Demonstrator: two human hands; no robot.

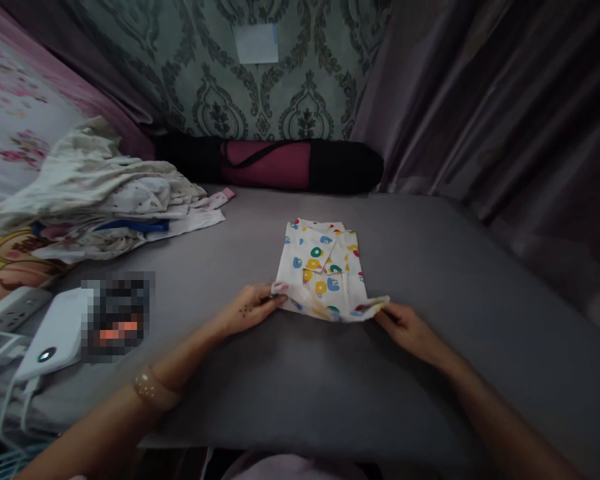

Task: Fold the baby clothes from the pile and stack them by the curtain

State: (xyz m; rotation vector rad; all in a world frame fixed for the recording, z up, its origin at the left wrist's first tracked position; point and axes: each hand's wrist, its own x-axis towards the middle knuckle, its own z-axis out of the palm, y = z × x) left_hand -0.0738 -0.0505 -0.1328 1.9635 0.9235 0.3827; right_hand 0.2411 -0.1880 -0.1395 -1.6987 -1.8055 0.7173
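Note:
A small white garment (321,267) with blue, yellow, red and green prints lies partly folded on the grey sheet, its sleeves laid inward over the middle. At its near left corner, my left hand (254,309) pinches the hem between thumb and fingers. My right hand (405,327) grips the near right corner in the same way. The hem is raised a little off the sheet between both hands, while the far end rests flat. A bracelet (153,388) circles my left forearm.
A heap of clothes (125,193) lies at the left. Nearer are a white power bank (55,337) with cables, a power strip (13,310) and a blurred-out object (117,320). A long black and maroon bag (267,163) lies along the wall; curtains (480,100) hang on the right.

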